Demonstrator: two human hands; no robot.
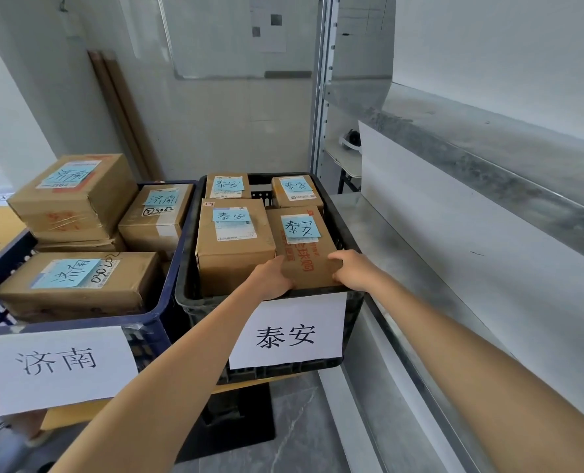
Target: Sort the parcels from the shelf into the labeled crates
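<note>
The left hand (272,279) and the right hand (353,269) both hold one brown parcel (306,264). The left hand grips its near left corner with curled fingers. The right hand grips its near right corner, with the thumb on top.

The brown parcel has a blue note (301,227) stuck on top, and the note says 泰安. The parcel sits in the front right part of the black crate (354,322). Its near end is at the front rim of the crate.

Just beside it, on the left, is a bigger parcel (232,254). Behind them are a small back left parcel (227,186) and a small back right parcel (295,191). All of them have blue notes with the same word. A white sign (287,331) on the front of the black crate says 泰安 too.

A blue crate (147,322) stands right next to the black crate, on its left. A pile of parcels (74,206) fills it, and their blue notes say 济南. Its paper sign (55,367) also says 济南.

A grey metal shelf (488,155) runs along the right side, close to the black crate.
</note>
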